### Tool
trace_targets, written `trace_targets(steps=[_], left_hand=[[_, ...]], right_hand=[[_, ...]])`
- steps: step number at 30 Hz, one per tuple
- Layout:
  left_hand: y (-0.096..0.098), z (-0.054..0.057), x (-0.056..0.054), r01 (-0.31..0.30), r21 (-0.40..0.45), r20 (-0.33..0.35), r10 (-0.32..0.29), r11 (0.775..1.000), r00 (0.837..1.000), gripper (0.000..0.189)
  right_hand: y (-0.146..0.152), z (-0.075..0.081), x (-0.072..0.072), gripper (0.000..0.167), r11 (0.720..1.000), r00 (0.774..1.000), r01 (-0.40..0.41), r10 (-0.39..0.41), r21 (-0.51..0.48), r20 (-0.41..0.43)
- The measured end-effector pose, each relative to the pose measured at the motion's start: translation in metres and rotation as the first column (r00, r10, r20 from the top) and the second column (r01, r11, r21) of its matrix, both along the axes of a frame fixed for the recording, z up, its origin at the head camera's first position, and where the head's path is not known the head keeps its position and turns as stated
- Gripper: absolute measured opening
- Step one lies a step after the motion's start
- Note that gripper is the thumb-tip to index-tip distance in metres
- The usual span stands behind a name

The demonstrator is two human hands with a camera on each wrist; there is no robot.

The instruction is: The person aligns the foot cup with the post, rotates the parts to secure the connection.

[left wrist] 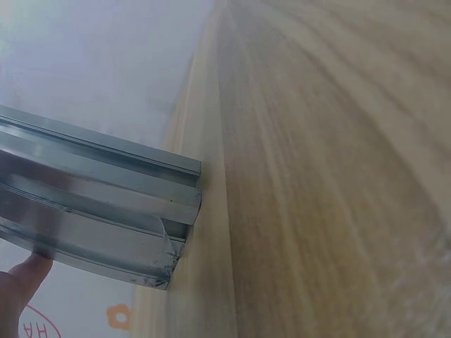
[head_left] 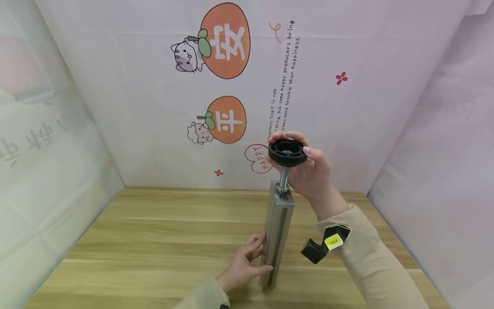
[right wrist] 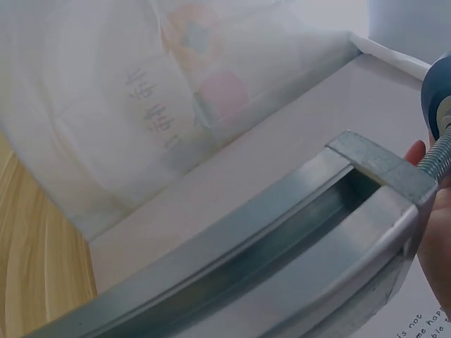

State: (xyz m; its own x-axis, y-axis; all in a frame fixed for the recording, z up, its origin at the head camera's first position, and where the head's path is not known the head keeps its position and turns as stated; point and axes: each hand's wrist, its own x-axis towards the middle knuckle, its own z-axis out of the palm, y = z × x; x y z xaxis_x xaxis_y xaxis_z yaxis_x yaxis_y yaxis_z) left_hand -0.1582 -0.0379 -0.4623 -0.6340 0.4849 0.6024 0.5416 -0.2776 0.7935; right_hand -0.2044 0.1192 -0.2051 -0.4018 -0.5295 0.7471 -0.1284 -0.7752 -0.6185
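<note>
An aluminium profile (head_left: 277,236) with lengthwise slots stands upright on the wooden tabletop. My left hand (head_left: 245,262) grips its lower part, thumb on the near side and fingers on the far side. A threaded rod (head_left: 284,177) with a nut at its base rises from the profile's top end, carrying a black round levelling foot (head_left: 287,159). My right hand (head_left: 310,169) holds the foot's rim between thumb and fingers. In the left wrist view the profile's lower end (left wrist: 176,232) meets the wood. Part of the foot (right wrist: 438,91) shows in the right wrist view.
The wooden tabletop (head_left: 166,236) has a white printed cloth (head_left: 154,128) behind it and pale cloth walls on both sides. A black wrist mount (head_left: 318,249) with a yellow label sits on the right sleeve (head_left: 370,257).
</note>
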Motion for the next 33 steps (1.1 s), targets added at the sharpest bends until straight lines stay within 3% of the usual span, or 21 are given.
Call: trace_targets(steps=[4,10,14,19,24,29,31,33], left_hand=[[0.000,0.000,0.001,-0.004,0.003,0.008,0.004,1.000,1.000,0.083],[0.001,-0.002,0.001,-0.005,0.020,-0.006,0.005,1.000,1.000,0.083],[0.002,-0.002,0.001,0.006,0.026,-0.002,-0.006,1.000,1.000,0.083],[0.001,-0.001,-0.001,-0.003,0.013,0.002,0.003,1.000,1.000,0.082],[0.000,0.002,-0.002,-0.021,-0.019,0.009,0.021,1.000,1.000,0.080],[0.000,0.004,-0.003,-0.022,-0.012,-0.001,0.022,1.000,1.000,0.081],[0.000,0.003,-0.003,-0.018,-0.009,-0.006,0.018,1.000,1.000,0.082],[0.001,0.001,-0.003,-0.014,-0.009,-0.009,0.014,1.000,1.000,0.082]], right_hand=[[0.002,0.001,0.004,0.029,0.988,0.986,0.153,-0.151,0.025,-0.070],[0.003,0.000,0.005,0.024,0.947,0.940,0.320,-0.315,0.017,-0.130],[0.005,0.000,0.006,0.020,0.887,0.872,0.461,-0.450,0.017,-0.191],[0.009,0.003,0.010,0.020,0.752,0.724,0.659,-0.626,0.023,-0.290],[0.011,0.008,0.018,0.015,0.602,0.563,0.798,-0.729,0.027,-0.389],[0.012,0.011,0.022,0.020,0.502,0.445,0.865,-0.761,0.007,-0.471],[0.014,0.012,0.023,0.026,0.441,0.361,0.897,-0.766,-0.024,-0.532],[0.016,0.013,0.023,0.029,0.368,0.258,0.927,-0.765,-0.072,-0.590]])
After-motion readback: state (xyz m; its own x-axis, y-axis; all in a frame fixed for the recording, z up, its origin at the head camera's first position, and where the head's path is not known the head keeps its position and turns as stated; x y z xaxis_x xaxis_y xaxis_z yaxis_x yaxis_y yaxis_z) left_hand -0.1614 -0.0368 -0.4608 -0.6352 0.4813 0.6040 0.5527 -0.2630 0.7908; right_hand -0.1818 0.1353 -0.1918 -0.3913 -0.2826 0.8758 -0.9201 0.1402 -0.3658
